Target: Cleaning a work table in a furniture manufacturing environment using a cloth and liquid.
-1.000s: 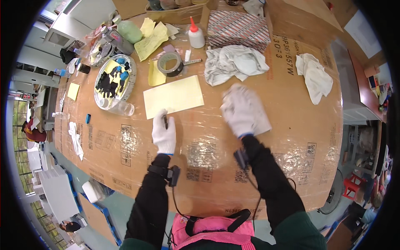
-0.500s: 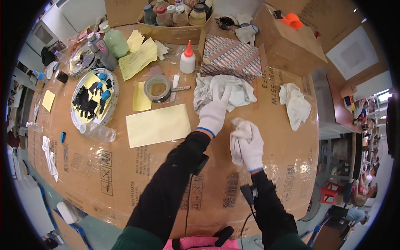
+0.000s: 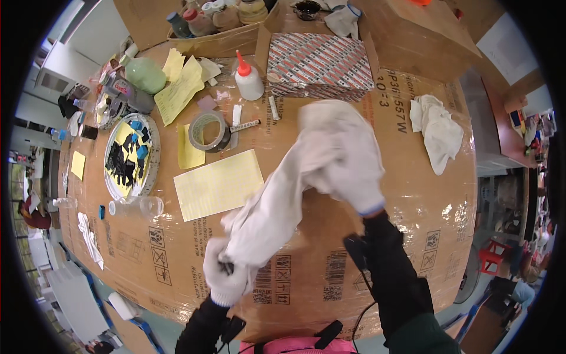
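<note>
A crumpled white cloth [image 3: 268,215] stretches above the table between my two white-gloved hands. My left hand [image 3: 226,272], low and nearer to me, has its fingers closed round the cloth's lower end; a dark spot shows at those fingers. Farther off and to the right, my right hand [image 3: 354,174] grips the upper bunched part. Motion smears it, and whether one cloth or two are bunched there I cannot tell. Left of the cloth lies a pale yellow sheet [image 3: 219,184]. Beyond that sheet are a tape roll [image 3: 209,132] and a pen [image 3: 245,125].
A patterned box [image 3: 318,65] and a red-tipped white bottle [image 3: 249,82] stand beyond my hands. Another white cloth [image 3: 437,133] lies at the right. On the left are a paint-smeared round tray [image 3: 154,154] and a clear bottle [image 3: 135,207] on its side.
The cloth by the patterned box has been lifted off the table. My left hand has come back toward me and left, drawing cloth out; my right hand has moved farther away.
</note>
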`<state>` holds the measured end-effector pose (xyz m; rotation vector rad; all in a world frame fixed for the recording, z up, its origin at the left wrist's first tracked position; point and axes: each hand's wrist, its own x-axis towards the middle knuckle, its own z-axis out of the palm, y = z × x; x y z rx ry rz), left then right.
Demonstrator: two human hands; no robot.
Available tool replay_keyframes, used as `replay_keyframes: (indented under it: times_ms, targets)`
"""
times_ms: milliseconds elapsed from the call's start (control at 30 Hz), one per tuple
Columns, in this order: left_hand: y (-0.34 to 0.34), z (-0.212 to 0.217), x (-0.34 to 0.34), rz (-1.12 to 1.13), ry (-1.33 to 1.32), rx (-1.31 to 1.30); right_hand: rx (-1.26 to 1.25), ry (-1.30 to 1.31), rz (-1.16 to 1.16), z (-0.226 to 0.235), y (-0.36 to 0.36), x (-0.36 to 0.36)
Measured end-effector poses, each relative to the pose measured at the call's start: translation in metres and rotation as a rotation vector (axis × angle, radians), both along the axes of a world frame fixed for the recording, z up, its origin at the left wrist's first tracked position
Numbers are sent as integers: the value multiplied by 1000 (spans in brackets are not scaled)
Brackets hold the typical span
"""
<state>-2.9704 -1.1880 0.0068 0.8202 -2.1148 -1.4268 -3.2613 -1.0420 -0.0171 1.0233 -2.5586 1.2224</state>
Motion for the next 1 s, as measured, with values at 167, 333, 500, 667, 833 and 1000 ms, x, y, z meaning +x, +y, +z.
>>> replay_keyframes:
  times_ms: [167, 333, 500, 667, 833, 1000]
  targets:
    - [28, 20, 45, 117, -109, 190, 285, 192, 323, -74, -92, 0]
    - [52, 32, 52, 180, -141, 294, 163, -82, 173, -79, -66, -78]
    - [52, 18, 43, 60, -121, 527, 335, -173, -69, -84, -5, -126]
    - [55, 13, 41, 175, -11, 370, 189, 124, -446, -106, 91, -157]
    - [35, 18, 92, -101, 49, -113, 289, 16, -526, -100, 137, -114]
    - [40, 63, 56, 164, 224, -96, 455, 18, -547, -115, 149, 42]
